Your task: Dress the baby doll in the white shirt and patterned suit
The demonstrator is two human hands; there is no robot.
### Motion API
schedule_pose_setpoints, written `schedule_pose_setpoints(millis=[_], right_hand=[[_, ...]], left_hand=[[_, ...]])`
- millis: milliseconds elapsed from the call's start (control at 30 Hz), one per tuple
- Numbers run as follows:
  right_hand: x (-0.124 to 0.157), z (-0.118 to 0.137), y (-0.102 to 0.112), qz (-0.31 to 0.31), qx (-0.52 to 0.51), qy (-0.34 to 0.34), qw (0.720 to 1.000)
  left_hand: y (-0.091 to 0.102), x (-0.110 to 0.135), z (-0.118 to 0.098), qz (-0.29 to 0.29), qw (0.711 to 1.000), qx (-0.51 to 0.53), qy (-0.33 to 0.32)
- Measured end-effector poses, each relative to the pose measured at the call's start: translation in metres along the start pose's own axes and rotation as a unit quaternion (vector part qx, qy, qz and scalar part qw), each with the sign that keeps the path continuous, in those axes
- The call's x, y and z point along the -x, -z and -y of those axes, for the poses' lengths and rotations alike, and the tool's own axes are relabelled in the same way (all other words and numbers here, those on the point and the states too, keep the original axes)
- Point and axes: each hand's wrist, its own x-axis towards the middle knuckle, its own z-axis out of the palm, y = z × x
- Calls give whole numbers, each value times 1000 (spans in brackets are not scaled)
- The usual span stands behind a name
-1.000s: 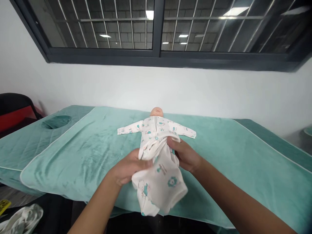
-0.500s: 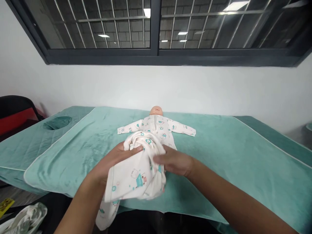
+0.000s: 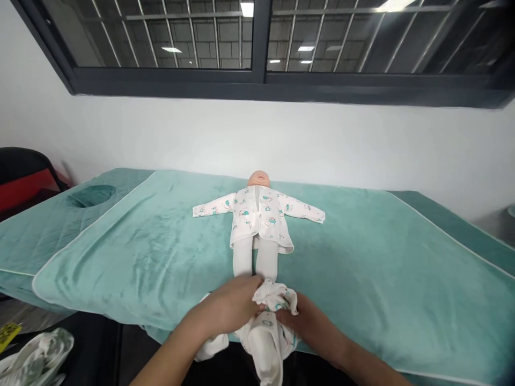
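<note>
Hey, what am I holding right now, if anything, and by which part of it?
A white patterned garment, held by the bunched cloth at its upper end, with the left grip and right grip on opposite sides.

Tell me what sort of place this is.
Probably a massage or treatment room, perhaps for training: a bed with green covers, what looks like a face hole at its left end, and a dressed doll lying on it.

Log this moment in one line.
left hand: gripping bunched patterned cloth; right hand: gripping same cloth; doll: lying in patterned jacket on green sheet
</note>
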Motion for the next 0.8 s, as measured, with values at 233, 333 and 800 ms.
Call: schedule_pose_setpoints(millis=[233, 333, 800], right_hand=[[0, -12, -4, -60, 55, 43, 996], [-3, -6, -2, -91, 19, 78, 993], [-31, 7, 3, -154, -177, 49, 971]], left_hand=[[3, 1, -5, 28, 999, 29, 23], [5, -2, -6, 24, 993, 115, 32], [31, -23, 1, 23, 998, 59, -17]])
